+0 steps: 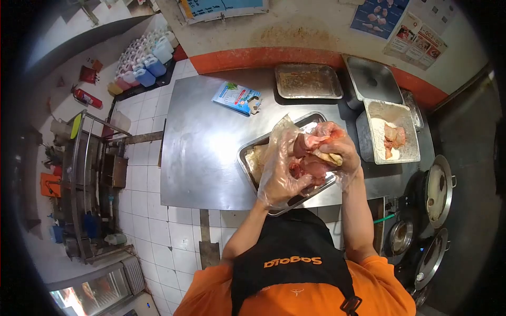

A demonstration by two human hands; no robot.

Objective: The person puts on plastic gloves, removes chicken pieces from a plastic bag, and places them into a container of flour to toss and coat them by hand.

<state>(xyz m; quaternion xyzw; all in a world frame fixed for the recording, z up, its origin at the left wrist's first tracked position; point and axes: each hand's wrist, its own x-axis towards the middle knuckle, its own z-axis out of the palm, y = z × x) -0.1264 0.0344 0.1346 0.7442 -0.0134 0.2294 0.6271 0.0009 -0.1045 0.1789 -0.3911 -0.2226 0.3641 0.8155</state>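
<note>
Both hands are covered in loose clear plastic gloves and raised together over a metal tray (245, 163).

- Left hand (282, 176): half closed, fingers curled up and round a lump of raw meat (311, 155) from the left and from below. Glove plastic is bunched and stands up above the fingers.
- Right hand (341, 152): closed over the same meat from the top and right, fingers bent down onto it. A pale, yellowish strip is pinched under the fingertips.
- Raw meat: pink, held between the two hands, lifted clear of the tray and directly above its middle. Whether it is one piece or several cannot be told.
- Tray: set at a slant near the front edge of the steel surface (205, 158). Something pale is seen in its left end, and the rest is hidden by the hands.

Around it:
- A box of white flour (373, 150) is placed just right of the tray, with two or three pink pieces lying in it.
- A shallow empty pan (308, 81) is set at the back by the wall, with a deep steel container (371, 79) beside it.
- A blue packet (237, 97) is lying on the surface, well left of the pan.
- Round pots (440, 189) are seen off the right end of the surface.
</note>
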